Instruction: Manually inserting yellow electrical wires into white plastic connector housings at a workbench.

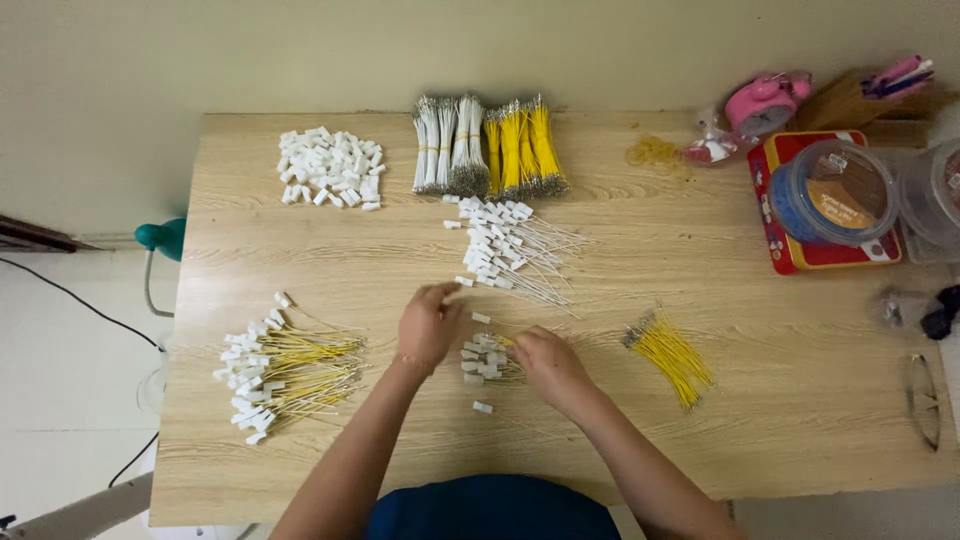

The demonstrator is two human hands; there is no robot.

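On the pale wooden counter [700,250], the left hand [428,325] pinches something small, too small to tell what. The right hand [545,365] rests curled over a small heap of white plastic connectors [478,362]; its grip is unclear. Their thin wires run rightward under that hand.

A light wooden table [300,240] stands against a plain pale wall [300,60]. The floor [60,350] on the left is white. A thin black cable [70,297] runs across it. The light is soft and even.
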